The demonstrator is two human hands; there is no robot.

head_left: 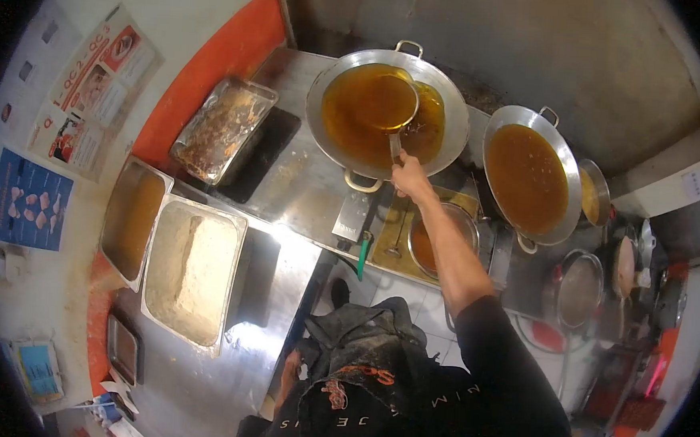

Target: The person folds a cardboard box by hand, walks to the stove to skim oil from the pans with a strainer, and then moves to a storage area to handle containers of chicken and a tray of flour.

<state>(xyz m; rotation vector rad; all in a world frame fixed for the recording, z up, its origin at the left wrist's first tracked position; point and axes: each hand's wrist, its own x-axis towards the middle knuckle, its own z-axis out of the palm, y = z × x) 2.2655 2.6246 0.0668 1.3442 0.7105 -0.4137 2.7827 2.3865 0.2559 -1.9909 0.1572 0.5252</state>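
Note:
My right hand [409, 176] is closed around the handle of a round skimmer [395, 143]. The skimmer's wide head lies in brown-gold oil [349, 98] inside a large two-handled wok [318, 116]; its mesh cannot be made out under the oil. My forearm passes over a smaller pot of orange-brown liquid [423, 247] beside the stove. Low at my side, next to the dark apron [366, 344], hangs my left hand [288, 372]. It is mostly hidden, and its fingers do not show clearly.
A second wok [556, 219] of brown oil stands to the right, with a smaller pan [600, 190] beyond. On the left are a foil-lined tray [226, 127], a deep tub of flour [206, 278] and a tub of brownish liquid [138, 213]. A green-handled tool [364, 255] hangs at the counter edge.

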